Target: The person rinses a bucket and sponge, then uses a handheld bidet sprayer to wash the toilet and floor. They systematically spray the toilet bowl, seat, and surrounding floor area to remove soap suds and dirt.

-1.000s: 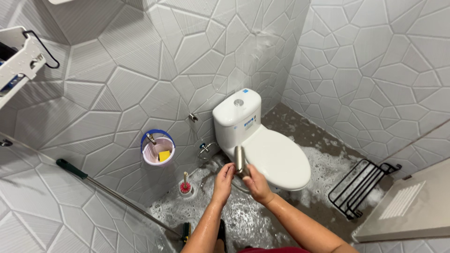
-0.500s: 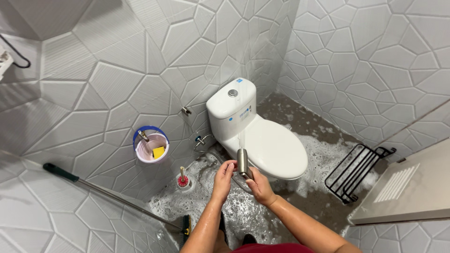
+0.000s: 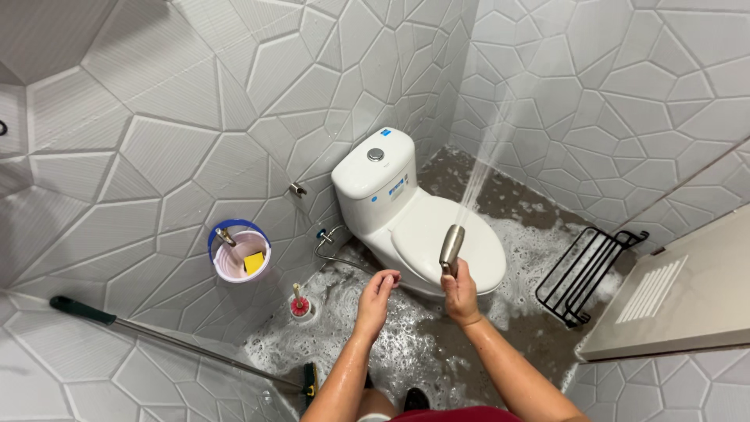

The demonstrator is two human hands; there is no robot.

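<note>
My right hand grips a metal hand sprayer and points it up; a jet of water shoots from it toward the right tiled wall. My left hand hangs free to its left with the fingers loosely curled, holding nothing. Just beyond both hands stands a white toilet with its lid shut. The sprayer's hose runs from a wall valve left of the toilet.
Foam covers the wet floor. A small pink bucket with a blue rim hangs on the left wall. A red toilet brush stands below it. A long-handled broom leans at left. A black wire rack lies at right beside a door.
My right hand has moved right with the sprayer and its jet now hits the right wall. My left hand has let go of the sprayer. The view has shifted.
</note>
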